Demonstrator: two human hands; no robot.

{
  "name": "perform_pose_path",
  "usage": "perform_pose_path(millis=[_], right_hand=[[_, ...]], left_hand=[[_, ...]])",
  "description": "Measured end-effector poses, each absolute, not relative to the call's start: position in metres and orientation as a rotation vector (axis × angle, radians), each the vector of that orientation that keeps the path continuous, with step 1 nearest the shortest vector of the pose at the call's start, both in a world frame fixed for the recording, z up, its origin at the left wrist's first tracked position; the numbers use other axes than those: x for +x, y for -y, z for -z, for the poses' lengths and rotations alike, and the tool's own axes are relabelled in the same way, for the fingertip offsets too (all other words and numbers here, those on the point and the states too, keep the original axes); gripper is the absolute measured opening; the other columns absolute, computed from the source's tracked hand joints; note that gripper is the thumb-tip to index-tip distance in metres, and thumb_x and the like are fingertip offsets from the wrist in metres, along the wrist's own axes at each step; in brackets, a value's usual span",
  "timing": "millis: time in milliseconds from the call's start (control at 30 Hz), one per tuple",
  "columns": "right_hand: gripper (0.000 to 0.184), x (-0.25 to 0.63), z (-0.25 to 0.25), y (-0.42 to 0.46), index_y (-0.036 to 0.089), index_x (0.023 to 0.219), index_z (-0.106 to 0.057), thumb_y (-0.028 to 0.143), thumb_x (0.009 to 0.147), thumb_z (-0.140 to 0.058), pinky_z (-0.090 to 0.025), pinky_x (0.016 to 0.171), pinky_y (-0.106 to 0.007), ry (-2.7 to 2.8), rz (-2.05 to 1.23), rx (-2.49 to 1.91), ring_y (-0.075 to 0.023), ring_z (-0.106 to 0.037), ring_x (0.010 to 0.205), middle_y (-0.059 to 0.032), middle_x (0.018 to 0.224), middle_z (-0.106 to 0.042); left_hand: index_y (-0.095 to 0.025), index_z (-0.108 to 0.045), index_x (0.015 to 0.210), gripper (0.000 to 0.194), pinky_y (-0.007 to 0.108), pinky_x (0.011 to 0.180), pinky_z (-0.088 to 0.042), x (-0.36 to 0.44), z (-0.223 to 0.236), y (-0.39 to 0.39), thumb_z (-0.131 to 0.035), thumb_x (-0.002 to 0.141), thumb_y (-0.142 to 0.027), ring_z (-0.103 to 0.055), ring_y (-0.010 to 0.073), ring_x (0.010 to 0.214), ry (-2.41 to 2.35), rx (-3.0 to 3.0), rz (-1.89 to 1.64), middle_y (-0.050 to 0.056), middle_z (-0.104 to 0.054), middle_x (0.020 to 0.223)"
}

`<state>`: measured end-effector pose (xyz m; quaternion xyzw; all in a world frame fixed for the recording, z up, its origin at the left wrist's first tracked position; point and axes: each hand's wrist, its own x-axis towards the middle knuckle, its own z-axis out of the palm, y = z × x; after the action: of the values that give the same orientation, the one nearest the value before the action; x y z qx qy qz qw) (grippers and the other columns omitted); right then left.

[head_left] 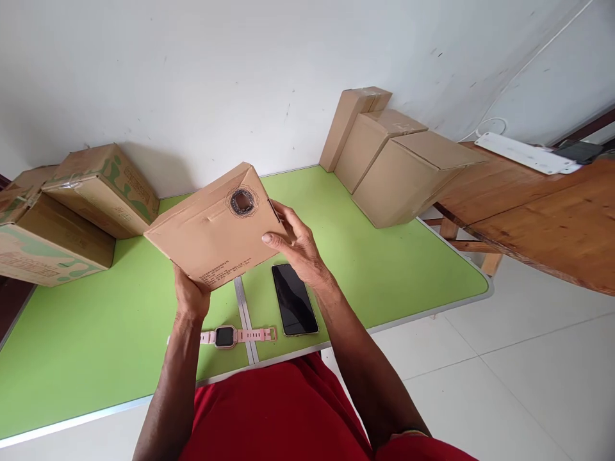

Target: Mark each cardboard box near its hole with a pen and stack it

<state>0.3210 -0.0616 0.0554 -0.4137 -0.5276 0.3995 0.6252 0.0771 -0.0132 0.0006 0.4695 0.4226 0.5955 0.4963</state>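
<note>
A flat cardboard box (211,230) is held tilted above the green table, with printed text along its near edge and a round dark-ringed hole near its far right corner. My left hand (189,291) grips it from below at the near left side, its fingers mostly hidden underneath. On the right side, my right hand (300,246) clasps the edge, thumb on the top face. Below the box a black smartphone (294,299) lies on the table. A smartwatch (225,337) with a pink strap lies stretched out to the phone's left.
Cardboard boxes with green print (103,189) stand at the left by the wall. Several plain boxes (403,173) line the table's back right. A wooden table (542,218) adjoins at right, carrying a white power strip (526,152). A metal seam (245,314) crosses the green table (398,269).
</note>
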Motion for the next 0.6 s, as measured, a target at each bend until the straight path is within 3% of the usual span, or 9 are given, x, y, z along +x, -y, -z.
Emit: perform_pose_path(millis=[133,267,367,467,600], right_hand=[[0.065,0.34,-0.057,0.062,0.034,0.149,-0.073,0.058,0.09,-0.091,-0.054,0.123,-0.053,1.234,-0.919,-1.031,-0.0356,-0.066,0.145,-0.006,0.159,-0.071],[0.062,0.349,-0.065,0.063,0.032,0.146,-0.076,0.057,0.092,-0.09,-0.056,0.118,-0.054,1.379,-0.934,-1.069,-0.0371,-0.065,0.145,-0.009,0.154,-0.073],[0.062,0.348,-0.069,0.06,0.032,0.144,-0.078,0.06,0.09,-0.09,-0.061,0.112,-0.055,1.441,-0.933,-1.08,-0.0383,-0.068,0.141,-0.0101,0.15,-0.074],[0.061,0.344,-0.065,0.051,0.03,0.138,-0.08,0.065,0.088,-0.09,-0.061,0.112,-0.056,1.355,-0.879,-1.091,-0.0377,-0.07,0.137,-0.0109,0.148,-0.073],[0.09,0.328,-0.054,0.033,0.03,0.148,-0.068,0.074,0.075,-0.096,-0.059,0.118,-0.06,1.046,-0.761,-1.181,-0.0391,-0.067,0.14,-0.0141,0.154,-0.066]], left_hand=[[-0.024,-0.08,0.127,0.09,0.054,0.118,-0.058,0.066,-0.029,0.008,-0.036,0.099,-0.097,-0.074,0.0369,0.133,-1.006,1.146,-1.478,0.015,-0.083,0.124],[-0.025,-0.073,0.148,0.087,0.061,0.125,-0.047,0.053,-0.059,0.005,-0.062,0.092,-0.092,-0.066,0.0406,0.141,-1.247,1.604,-1.325,0.018,-0.074,0.145],[-0.023,-0.075,0.144,0.091,0.062,0.114,-0.052,0.054,-0.074,0.004,-0.071,0.085,-0.092,-0.069,0.0441,0.13,-1.357,1.953,-0.968,0.021,-0.075,0.141],[-0.02,-0.075,0.132,0.086,0.055,0.097,-0.058,0.064,-0.076,0.003,-0.07,0.086,-0.092,-0.073,0.0395,0.109,-1.384,2.014,-0.928,0.019,-0.08,0.122],[-0.019,-0.069,0.128,0.087,0.046,0.084,-0.058,0.082,-0.066,0.004,-0.074,0.081,-0.093,-0.073,0.035,0.102,-1.412,1.913,-1.12,0.017,-0.079,0.117]])
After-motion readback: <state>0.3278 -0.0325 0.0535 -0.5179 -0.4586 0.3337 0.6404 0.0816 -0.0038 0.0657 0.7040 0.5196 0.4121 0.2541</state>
